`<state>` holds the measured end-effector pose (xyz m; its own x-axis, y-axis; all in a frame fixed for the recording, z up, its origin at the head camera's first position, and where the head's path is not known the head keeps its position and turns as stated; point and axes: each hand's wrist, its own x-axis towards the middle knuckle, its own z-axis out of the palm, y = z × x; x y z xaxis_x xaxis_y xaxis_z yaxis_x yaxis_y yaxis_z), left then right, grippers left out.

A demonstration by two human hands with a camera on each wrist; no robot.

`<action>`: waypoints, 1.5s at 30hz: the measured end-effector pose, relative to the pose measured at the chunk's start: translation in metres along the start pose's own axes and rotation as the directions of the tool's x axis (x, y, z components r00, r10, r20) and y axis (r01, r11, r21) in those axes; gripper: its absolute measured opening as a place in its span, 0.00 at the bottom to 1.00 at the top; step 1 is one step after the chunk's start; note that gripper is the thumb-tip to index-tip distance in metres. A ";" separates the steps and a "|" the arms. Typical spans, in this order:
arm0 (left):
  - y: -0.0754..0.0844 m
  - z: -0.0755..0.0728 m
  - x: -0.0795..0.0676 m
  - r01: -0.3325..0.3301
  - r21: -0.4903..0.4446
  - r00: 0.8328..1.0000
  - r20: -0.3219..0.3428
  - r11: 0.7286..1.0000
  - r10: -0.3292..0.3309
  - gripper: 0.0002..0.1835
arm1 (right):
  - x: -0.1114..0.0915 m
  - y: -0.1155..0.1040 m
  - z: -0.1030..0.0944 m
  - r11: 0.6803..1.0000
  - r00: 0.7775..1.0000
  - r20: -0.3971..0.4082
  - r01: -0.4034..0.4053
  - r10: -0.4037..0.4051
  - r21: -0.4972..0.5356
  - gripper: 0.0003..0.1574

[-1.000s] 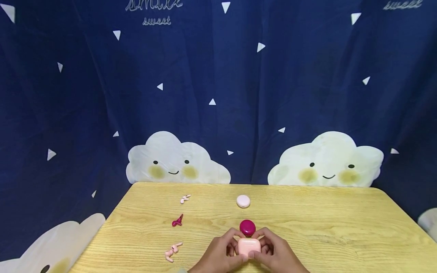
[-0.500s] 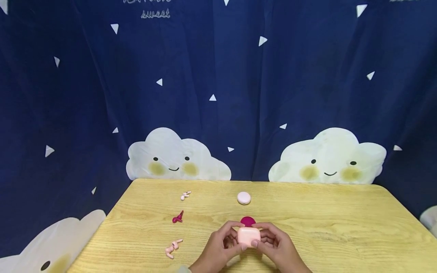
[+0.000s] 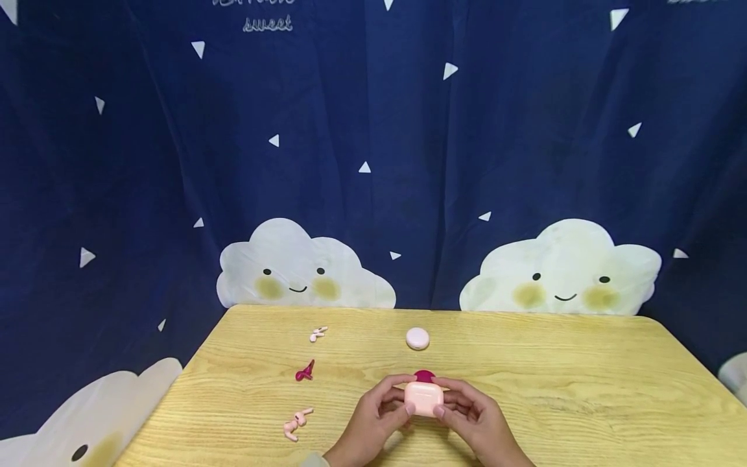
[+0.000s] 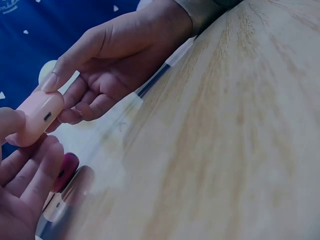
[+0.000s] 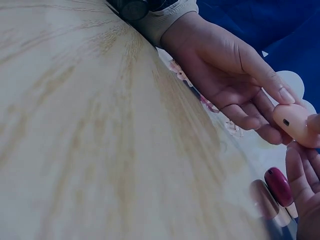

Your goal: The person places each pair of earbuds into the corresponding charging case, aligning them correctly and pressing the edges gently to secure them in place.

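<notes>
A peach-pink earbud charging case (image 3: 424,398) is held between my two hands, its lid closed and its broad face toward the head camera. My left hand (image 3: 366,425) pinches the left end with thumb and fingertips. At the opposite end, my right hand (image 3: 483,423) grips it the same way. The left wrist view has the case (image 4: 37,117) raised over the table, a small dark port showing on it. Just behind it in the head view, a magenta round case (image 3: 424,375) is partly hidden. A pale pink round case (image 3: 417,338) sits farther back.
Left of the hands, earbuds lie on the wooden table (image 3: 554,376): peach earbuds (image 3: 299,424) nearest, magenta earbuds (image 3: 305,370) behind them, pale pink earbuds (image 3: 318,334) farthest. A dark blue curtain (image 3: 408,130) with printed clouds hangs beyond the table's back edge.
Both hands have lifted the peach case slightly, and it now covers more of the magenta case. The right thumb has slid from the case's front middle toward its right corner. The head view has tilted slightly downward.
</notes>
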<state>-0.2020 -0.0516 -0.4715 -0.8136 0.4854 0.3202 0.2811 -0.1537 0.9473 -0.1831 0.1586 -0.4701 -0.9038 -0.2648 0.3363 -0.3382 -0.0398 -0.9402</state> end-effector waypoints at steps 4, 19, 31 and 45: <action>0.007 0.002 0.000 -0.002 -0.096 1.000 0.008 0.995 0.002 0.22 | 0.000 -0.002 -0.002 0.999 1.000 0.025 -0.010 0.010 0.034 0.27; -0.003 0.000 -0.001 -0.025 -0.177 0.999 0.025 0.984 0.029 0.15 | 0.000 0.002 -0.002 0.994 0.996 0.064 0.053 -0.059 0.096 0.22; -0.006 0.000 -0.001 -0.092 -0.168 0.994 0.041 0.981 0.100 0.14 | -0.001 0.001 -0.001 0.995 0.991 0.096 0.089 -0.094 0.052 0.20; -0.006 0.001 0.000 -0.086 -0.182 0.995 0.035 0.979 0.094 0.16 | 0.000 -0.001 0.000 0.993 0.990 0.088 0.106 -0.111 0.056 0.22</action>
<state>-0.2032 -0.0497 -0.4767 -0.7653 0.4985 0.4072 0.2525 -0.3494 0.9023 -0.1827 0.1588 -0.4695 -0.8342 -0.3424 0.4323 -0.4170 -0.1213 -0.9008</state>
